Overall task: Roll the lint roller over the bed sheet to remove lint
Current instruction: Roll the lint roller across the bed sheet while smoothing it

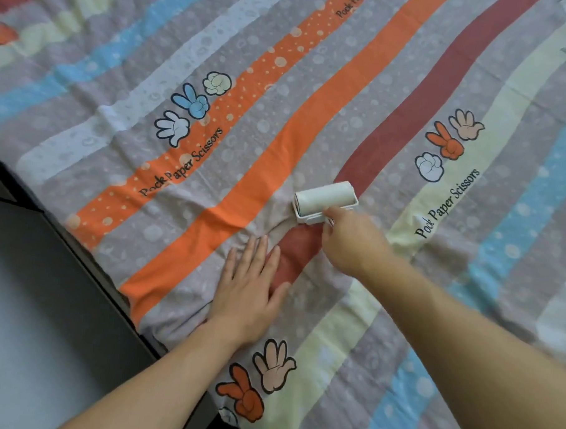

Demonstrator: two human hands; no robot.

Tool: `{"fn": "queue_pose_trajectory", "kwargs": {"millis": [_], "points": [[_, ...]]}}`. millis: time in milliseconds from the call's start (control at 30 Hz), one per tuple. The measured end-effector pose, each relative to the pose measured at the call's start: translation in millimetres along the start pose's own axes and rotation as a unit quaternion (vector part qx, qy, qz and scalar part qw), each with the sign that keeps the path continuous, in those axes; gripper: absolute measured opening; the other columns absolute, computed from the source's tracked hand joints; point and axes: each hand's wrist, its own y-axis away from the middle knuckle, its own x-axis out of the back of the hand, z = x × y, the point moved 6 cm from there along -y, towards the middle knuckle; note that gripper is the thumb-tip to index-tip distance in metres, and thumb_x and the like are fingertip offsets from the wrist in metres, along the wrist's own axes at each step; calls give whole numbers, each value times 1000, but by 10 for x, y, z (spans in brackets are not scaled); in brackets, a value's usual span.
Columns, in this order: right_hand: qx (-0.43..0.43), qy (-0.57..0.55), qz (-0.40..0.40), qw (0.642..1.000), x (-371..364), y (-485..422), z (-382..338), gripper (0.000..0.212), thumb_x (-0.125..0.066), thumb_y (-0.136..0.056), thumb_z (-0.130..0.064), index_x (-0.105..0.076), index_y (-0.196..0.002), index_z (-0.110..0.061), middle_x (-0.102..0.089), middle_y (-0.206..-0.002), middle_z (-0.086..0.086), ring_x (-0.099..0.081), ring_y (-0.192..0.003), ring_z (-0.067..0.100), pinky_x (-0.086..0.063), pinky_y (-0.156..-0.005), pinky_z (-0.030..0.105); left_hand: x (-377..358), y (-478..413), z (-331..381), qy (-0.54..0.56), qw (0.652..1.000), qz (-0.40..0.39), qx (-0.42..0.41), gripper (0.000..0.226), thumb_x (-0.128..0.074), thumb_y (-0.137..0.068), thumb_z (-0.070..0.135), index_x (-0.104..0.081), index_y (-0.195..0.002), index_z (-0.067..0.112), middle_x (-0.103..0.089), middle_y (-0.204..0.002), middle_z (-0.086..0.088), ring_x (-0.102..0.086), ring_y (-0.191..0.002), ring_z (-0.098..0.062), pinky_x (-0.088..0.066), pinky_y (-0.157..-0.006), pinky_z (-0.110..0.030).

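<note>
A white lint roller (324, 200) lies on the striped bed sheet (312, 102), over a dark red stripe near the middle of the view. My right hand (348, 240) grips its handle from below, index finger stretched along the roller's frame; the handle itself is hidden under the hand. My left hand (249, 287) presses flat on the sheet with straight fingers, just left of and nearer than the roller. The fabric is wrinkled between the two hands.
The sheet carries orange, blue, cream and red stripes with cartoon hand prints (189, 109) and printed words. The bed's dark edge (94, 271) runs diagonally at the lower left, with pale floor (26, 333) beyond it.
</note>
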Motion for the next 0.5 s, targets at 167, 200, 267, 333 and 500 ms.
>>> {"fn": "queue_pose_trajectory", "kwargs": {"millis": [167,200,267,333,500], "points": [[-16,19,-68,997,-218,866,402,33,-39,-94,-24,-54,-123,-25,-66,-112,10,-60,-101,33,-52,-78,39,-21,241,42,65,998,19,11,87,4,-90,70,-8,-162,23,13,-166,10,21,-150,-1,15,-124,-36],[-18,17,-72,997,-240,1004,467,34,-38,-95,-25,-54,-125,-26,-66,-113,9,-60,-102,32,-52,-79,40,-23,278,50,68,997,19,14,89,6,-89,72,-9,-162,23,10,-167,10,19,-151,-1,13,-124,-36],[-16,16,-73,997,-258,1206,560,33,-37,-96,-27,-54,-124,-25,-66,-112,7,-60,-100,30,-52,-79,41,-11,337,56,77,997,24,19,88,4,-89,71,-10,-162,23,6,-168,10,16,-151,0,11,-125,-36],[-11,20,-75,997,-266,1332,616,32,-37,-96,-27,-55,-123,-23,-66,-112,6,-60,-100,29,-52,-79,41,11,384,60,94,995,28,24,85,-2,-91,67,-11,-162,22,0,-169,8,13,-152,0,11,-125,-35],[-15,27,-123,992,-93,1440,644,30,-38,-98,-28,-56,-123,-30,-64,-108,3,-64,-78,23,-53,-60,30,95,477,-69,49,993,26,102,78,-5,-94,64,-5,-162,26,7,-169,4,22,-152,-8,22,-120,-46]]}}
